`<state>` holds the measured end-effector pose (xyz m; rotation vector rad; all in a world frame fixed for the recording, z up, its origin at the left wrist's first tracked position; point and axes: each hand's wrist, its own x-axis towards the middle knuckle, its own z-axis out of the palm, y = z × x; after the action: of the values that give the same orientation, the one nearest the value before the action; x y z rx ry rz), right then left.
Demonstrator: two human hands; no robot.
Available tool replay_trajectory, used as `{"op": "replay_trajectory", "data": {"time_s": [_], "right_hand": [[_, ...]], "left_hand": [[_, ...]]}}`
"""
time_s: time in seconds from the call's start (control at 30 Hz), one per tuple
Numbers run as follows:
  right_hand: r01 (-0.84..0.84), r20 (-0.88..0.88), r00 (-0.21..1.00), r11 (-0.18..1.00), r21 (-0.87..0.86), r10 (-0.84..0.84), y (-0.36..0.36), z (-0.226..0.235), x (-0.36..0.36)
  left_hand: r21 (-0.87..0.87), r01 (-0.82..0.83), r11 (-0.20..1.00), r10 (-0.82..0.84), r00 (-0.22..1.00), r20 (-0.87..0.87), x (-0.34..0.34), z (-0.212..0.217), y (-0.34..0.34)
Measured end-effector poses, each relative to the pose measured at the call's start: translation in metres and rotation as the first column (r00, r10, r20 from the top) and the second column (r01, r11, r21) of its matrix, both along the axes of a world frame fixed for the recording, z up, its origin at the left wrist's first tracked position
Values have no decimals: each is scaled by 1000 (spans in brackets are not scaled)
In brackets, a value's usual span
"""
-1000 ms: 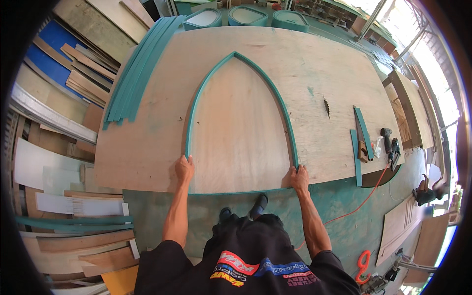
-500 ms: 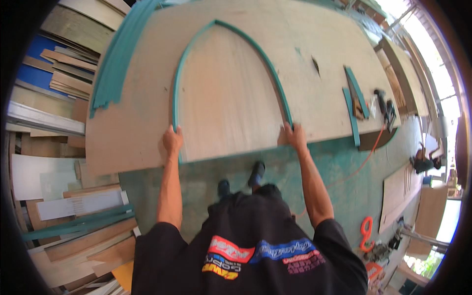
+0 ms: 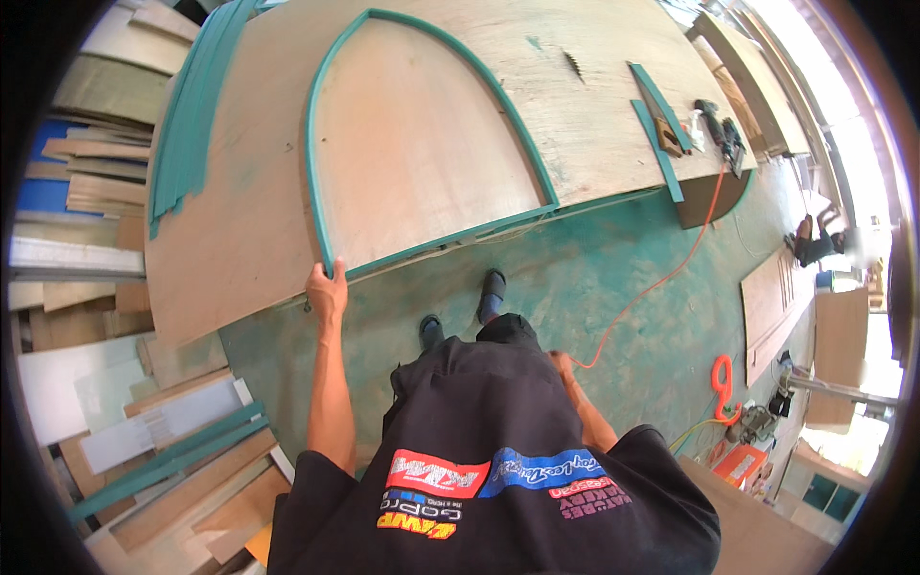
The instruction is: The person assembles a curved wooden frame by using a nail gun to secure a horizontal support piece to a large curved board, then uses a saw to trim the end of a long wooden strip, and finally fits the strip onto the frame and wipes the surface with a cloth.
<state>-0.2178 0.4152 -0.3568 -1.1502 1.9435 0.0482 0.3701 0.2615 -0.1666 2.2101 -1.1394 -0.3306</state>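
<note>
A green pointed-arch frame (image 3: 310, 153) lies flat on the large plywood-topped table (image 3: 235, 244), its straight bottom rail along the table's near edge. My left hand (image 3: 328, 286) grips the frame's near left corner, thumb on the inner side and fingers round the outside. Down beside my right hip is my right hand (image 3: 560, 362), away from the frame. My shirt and the angle hide most of its fingers. An orange hose (image 3: 640, 299) runs across the floor and passes out of sight by that hand; whether they touch I cannot tell.
Long green strips (image 3: 196, 120) lie at the table's left. Two short green strips (image 3: 657, 144), a wooden block (image 3: 668, 136) and a power tool (image 3: 711, 120) lie at its right end. Board offcuts (image 3: 177, 450) are stacked on the left. A person (image 3: 816, 241) sits far right.
My right hand has let go of the frame's near right corner and dropped to my hip. The left hand keeps its hold. The view has shifted, so the table sits higher in it.
</note>
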Motion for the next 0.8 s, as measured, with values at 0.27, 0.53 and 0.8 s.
{"op": "replay_trajectory", "data": {"time_s": [0.27, 0.53, 0.8], "right_hand": [[119, -17, 992, 989, -91, -121, 10, 42, -29], [131, -149, 924, 656, -743, -353, -226, 142, -195], [-70, -465, 865, 872, -485, -189, -447, 207, -269]], "left_hand": [[79, -286, 955, 294, 870, -397, 0, -31, 15], [-9, -602, 798, 197, 275, -941, -39, -57, 9], [199, -832, 518, 616, 202, -761, -67, -46, -29]]}}
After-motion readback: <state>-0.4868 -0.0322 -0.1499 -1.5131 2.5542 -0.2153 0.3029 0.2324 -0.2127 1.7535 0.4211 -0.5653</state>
